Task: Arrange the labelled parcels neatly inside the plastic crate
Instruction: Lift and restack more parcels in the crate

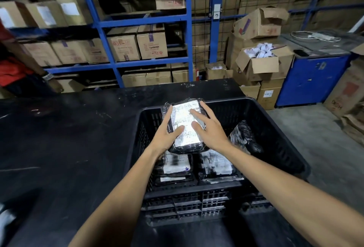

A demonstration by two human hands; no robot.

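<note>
A black plastic crate [275,128] stands on the dark table [69,138]. Over its left half I hold a black-wrapped parcel with a bright white label [185,126]. My left hand [167,130] grips the parcel's left edge, thumb on the label. My right hand [208,126] lies on its right side with fingers spread across the top. Two flat labelled parcels lie lower in the crate, one at near left [176,165], one beside it [216,163]. A crumpled black parcel [244,136] leans at the right.
A person in red [13,69] stands at the table's far left. Blue shelving with cardboard boxes [137,43] fills the back. Open cartons [262,59] and a blue cabinet [311,79] stand at the right, on the concrete floor.
</note>
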